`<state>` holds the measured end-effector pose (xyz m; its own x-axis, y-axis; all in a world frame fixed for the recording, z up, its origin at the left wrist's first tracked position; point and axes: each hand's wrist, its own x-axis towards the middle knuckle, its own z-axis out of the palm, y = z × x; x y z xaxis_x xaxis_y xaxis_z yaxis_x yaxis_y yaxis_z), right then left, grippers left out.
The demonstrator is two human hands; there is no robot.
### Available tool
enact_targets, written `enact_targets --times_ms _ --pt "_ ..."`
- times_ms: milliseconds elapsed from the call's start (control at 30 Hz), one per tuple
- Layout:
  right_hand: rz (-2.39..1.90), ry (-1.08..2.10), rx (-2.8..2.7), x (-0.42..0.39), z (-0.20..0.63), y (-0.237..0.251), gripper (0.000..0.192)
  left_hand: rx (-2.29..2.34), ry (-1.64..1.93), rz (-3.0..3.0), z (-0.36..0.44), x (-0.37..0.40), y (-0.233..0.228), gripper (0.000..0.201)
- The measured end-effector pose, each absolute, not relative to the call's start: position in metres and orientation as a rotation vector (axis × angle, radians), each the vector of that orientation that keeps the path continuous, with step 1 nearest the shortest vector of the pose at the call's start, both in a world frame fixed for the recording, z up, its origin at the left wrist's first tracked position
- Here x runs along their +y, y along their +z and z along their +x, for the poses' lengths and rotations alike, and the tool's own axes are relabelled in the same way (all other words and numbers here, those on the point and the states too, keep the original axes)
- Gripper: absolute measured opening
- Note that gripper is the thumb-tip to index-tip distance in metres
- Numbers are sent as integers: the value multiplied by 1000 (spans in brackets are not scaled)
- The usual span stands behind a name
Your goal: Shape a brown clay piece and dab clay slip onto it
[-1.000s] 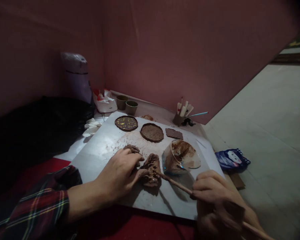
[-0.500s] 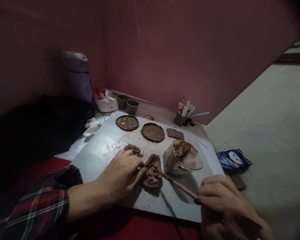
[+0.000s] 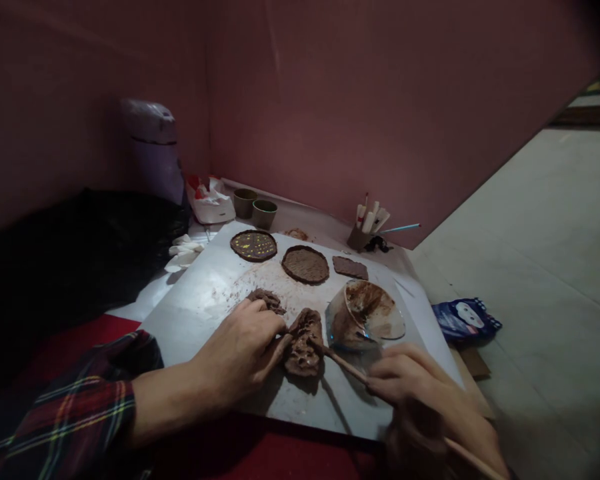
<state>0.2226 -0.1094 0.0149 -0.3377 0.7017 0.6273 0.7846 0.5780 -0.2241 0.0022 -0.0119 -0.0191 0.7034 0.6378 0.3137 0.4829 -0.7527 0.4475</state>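
Observation:
A rough lump of wet brown clay [image 3: 304, 353] with a hollowed, pitted top sits near the board's front edge. My left hand [image 3: 245, 353] is curled at its left side, the clay-smeared thumb pressed against it; some fingertips are hidden. My right hand [image 3: 425, 387] is closed around a thin clay-coated stick [image 3: 347, 368], its tip touching the lump's right side. Something dark brown [image 3: 415, 430] shows below that hand; I cannot tell what it is. Beyond the left fingers lies a smaller clay heap [image 3: 267, 300]. A clay-smeared clear container [image 3: 337, 320] stands just right of the lump.
The pale board [image 3: 200, 300] also bears a yellow-dotted round slab [image 3: 253, 246], a plain round slab [image 3: 305, 265] and a rectangular slab [image 3: 351, 267]. Behind are two cups [image 3: 265, 215] and a holder of sticks [image 3: 360, 237]. A blue packet [image 3: 465, 319] lies right, a black bag [image 3: 85, 253] left.
My right hand has moved left and closer to the clay lump along with the stick, whose tip stays at the lump. My left hand has hardly moved.

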Motion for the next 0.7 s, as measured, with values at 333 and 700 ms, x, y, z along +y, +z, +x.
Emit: enact_targets --times_ms 333,700 --pt "-1071 -114 -2034 -112 226 24 50 864 640 2582 4 -11 -18 27" --pt "-1062 20 -1876 -115 206 15 37 909 574 2630 4 -12 -15 26"
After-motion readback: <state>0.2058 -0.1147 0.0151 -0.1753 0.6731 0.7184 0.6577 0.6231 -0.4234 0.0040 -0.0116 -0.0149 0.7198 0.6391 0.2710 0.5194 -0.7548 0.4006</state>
